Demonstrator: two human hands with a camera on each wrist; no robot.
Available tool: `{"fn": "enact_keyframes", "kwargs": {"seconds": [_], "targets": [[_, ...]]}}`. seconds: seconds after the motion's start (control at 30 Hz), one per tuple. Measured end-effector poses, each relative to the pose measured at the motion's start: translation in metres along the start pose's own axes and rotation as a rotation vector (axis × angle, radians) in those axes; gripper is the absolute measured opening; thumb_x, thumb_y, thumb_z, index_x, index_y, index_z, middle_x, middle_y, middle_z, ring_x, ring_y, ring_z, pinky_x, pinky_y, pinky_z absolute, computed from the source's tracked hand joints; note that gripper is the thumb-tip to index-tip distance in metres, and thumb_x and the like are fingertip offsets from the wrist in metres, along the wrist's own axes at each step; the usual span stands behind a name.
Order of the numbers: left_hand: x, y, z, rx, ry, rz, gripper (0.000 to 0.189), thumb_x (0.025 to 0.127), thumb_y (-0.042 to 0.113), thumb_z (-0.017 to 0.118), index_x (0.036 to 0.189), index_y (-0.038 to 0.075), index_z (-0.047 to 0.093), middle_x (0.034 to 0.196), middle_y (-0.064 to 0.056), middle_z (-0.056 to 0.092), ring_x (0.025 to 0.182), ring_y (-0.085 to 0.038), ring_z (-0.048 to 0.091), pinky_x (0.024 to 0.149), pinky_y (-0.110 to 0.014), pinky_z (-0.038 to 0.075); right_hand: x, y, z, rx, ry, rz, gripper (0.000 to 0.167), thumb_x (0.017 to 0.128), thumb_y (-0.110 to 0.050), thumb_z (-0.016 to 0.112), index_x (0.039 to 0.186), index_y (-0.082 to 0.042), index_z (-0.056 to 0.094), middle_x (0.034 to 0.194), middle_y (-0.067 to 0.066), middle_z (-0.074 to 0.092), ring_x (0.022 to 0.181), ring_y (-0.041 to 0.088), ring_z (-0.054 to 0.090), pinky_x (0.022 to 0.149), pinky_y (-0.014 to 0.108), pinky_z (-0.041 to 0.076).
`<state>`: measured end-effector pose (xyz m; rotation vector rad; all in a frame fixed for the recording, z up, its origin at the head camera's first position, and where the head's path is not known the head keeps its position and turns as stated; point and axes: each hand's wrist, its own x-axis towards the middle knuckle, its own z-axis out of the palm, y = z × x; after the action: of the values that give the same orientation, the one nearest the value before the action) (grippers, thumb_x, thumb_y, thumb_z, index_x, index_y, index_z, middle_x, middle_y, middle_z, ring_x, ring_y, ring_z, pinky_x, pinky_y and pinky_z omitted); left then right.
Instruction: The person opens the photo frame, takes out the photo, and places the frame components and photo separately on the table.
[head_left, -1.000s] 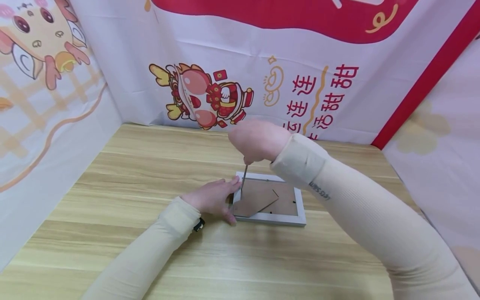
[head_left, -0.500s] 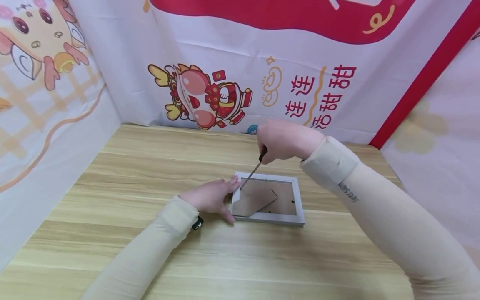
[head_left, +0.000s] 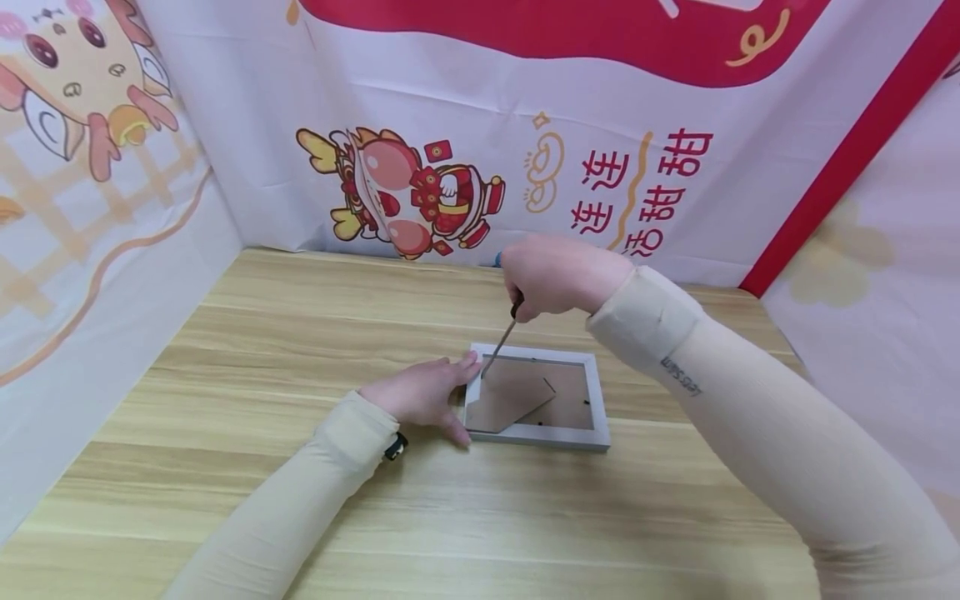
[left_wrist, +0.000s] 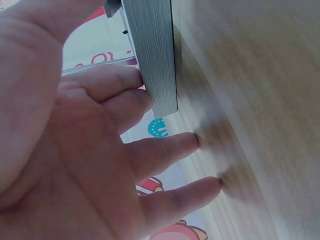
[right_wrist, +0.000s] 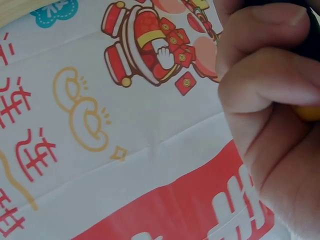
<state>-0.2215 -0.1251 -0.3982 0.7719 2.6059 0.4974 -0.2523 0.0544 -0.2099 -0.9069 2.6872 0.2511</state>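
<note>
A picture frame (head_left: pixel 566 437) lies back side up on the table, with a silvery-white border, a brown backing board (head_left: pixel 573 383) and a slanted stand flap (head_left: pixel 510 404). My left hand (head_left: pixel 420 392) is spread at its left side, thumb by the near corner and fingers at the far one; in the left wrist view straight fingers (left_wrist: pixel 170 150) touch the frame's edge and the tabletop. Above the frame my right hand (head_left: pixel 558 275) grips a screwdriver (head_left: pixel 501 348), its tilted shaft reaching down to the backing's left edge. The black-and-yellow handle (right_wrist: pixel 306 112) is mostly hidden in the fist.
The wood-grain table (head_left: pixel 300 333) extends around the frame. Printed cloth (head_left: pixel 420 83) hangs behind it and along both sides. Small dark tabs (head_left: pixel 587 402) sit along the backing's edges. A black band (head_left: pixel 396 447) shows at the left wrist.
My right hand first swung right, tilting the screwdriver from nearly upright, then came slightly back left. The screwdriver's tip shifted a little up the backing's left edge. My left hand and the frame barely moved.
</note>
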Motion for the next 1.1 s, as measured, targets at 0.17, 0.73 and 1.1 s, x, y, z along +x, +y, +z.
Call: {"fn": "enact_keyframes", "kwargs": {"seconds": [0.17,0.73,1.1], "targets": [[0.0,-0.002,0.001,0.004,-0.008,0.025,0.114,0.07,0.046,0.088,0.158,0.011,0.024,0.163,-0.004,0.015,0.141,-0.045,0.028,0.116,-0.047,0.027,0.004,-0.017,-0.007,-0.082,0.0,0.009,0.014,0.082,-0.023,0.083,0.085,-0.014,0.072,0.08,-0.002,0.067,0.077,0.018,0.062,0.07,0.031,0.054],[0.004,-0.004,0.004,-0.035,-0.001,0.014,0.113,0.07,0.044,0.089,0.157,0.012,0.024,0.163,-0.002,0.014,0.142,-0.045,0.026,0.117,-0.045,0.025,0.019,-0.045,-0.02,-0.224,-0.051,-0.016,0.044,0.079,-0.026,0.086,0.115,-0.011,0.067,0.096,0.002,0.065,0.089,0.02,0.061,0.086,0.036,0.054],[0.002,-0.003,0.004,-0.049,-0.005,0.0,0.112,0.071,0.042,0.089,0.157,0.013,0.025,0.163,-0.002,0.014,0.143,-0.045,0.025,0.117,-0.046,0.025,0.018,-0.042,-0.02,-0.194,-0.059,0.018,0.039,0.079,-0.026,0.085,0.11,-0.012,0.067,0.093,0.001,0.066,0.087,0.019,0.062,0.084,0.035,0.054]]}}
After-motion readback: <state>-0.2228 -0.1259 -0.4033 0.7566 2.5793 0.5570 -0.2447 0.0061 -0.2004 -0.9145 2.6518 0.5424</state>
